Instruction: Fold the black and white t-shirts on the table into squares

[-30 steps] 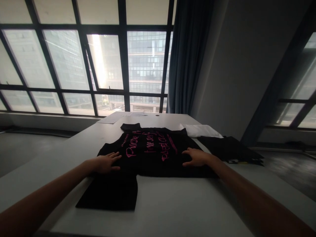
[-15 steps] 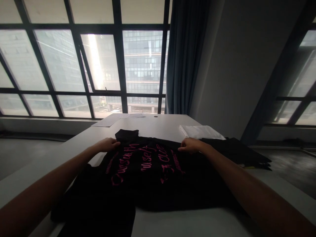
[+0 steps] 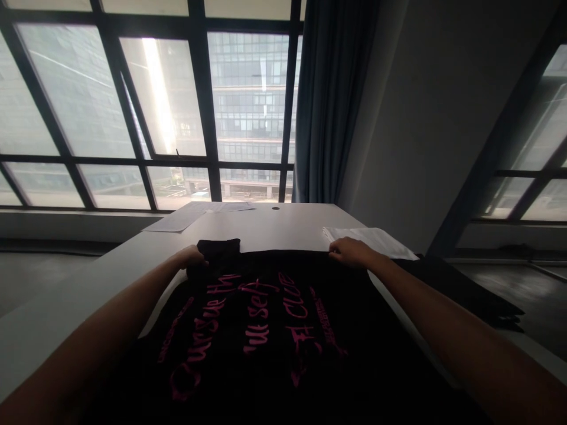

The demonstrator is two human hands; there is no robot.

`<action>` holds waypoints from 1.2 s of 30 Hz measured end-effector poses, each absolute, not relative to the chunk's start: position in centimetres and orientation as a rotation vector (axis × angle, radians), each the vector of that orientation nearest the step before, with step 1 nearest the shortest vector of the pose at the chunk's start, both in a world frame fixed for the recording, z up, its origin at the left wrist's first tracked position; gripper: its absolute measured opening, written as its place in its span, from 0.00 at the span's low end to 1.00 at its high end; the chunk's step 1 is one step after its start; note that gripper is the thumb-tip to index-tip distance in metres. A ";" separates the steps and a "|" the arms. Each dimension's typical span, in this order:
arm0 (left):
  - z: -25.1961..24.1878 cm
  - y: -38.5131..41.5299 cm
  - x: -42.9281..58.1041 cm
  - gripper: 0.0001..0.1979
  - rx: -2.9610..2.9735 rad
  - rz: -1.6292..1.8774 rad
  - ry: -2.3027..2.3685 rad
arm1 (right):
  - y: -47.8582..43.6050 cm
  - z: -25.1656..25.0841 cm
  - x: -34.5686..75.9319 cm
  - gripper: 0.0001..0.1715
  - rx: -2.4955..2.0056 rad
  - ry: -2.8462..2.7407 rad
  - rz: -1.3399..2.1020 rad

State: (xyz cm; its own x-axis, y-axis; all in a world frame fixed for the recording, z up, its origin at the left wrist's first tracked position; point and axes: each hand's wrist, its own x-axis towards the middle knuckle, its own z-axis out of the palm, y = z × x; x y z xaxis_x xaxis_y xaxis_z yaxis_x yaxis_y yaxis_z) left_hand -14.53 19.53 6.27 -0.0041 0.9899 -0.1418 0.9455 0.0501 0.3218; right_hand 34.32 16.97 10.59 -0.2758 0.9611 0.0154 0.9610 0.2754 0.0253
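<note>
A window (image 3: 248, 88) is spanning the background, and the tabletop (image 3: 287, 229) is stretching towards it. A blue curtain (image 3: 332, 100) is hanging at the window's right side. A black shirt (image 3: 270, 313) is covering the near part of the tabletop, its pink lettering facing up. Dark cloth (image 3: 460, 292) is lying right of the shirt, and white cloth (image 3: 385, 239) is lying just behind the right hand (image 3: 351, 251). Papers (image 3: 175, 220) are resting at the tabletop's far left. The right hand is grasping the shirt's far edge; the left hand (image 3: 189, 257) is gripping it beside a sleeve (image 3: 220, 248). A dark disc (image 3: 275, 208) is sitting near the tabletop's far end.
</note>
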 end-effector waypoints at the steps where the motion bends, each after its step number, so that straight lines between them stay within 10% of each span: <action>1: 6.7 20.2 -14.8 0.28 1.932 0.176 2.014 | 17.9 11.2 34.6 0.15 1.894 2.517 0.058; 11: 15.0 28.2 -15.8 0.35 2.080 0.411 2.141 | 27.4 15.6 32.3 0.22 2.351 2.430 0.317; 23: 3.9 17.0 -9.6 0.43 2.259 -0.097 2.080 | 17.2 4.8 27.1 0.30 1.824 2.647 -0.024; 36: 1.0 8.4 -14.8 0.37 2.206 0.125 2.028 | 8.9 0.1 35.3 0.33 2.092 2.506 -0.199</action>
State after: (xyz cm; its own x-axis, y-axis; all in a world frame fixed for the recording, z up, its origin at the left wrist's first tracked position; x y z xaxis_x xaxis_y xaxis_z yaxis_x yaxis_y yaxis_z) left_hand -14.75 8.40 1.02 0.0864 0.9956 -0.0352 0.9839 -0.0797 0.1602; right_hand 35.26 8.91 0.13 -0.1771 0.9840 0.0208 0.9683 0.1780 -0.1752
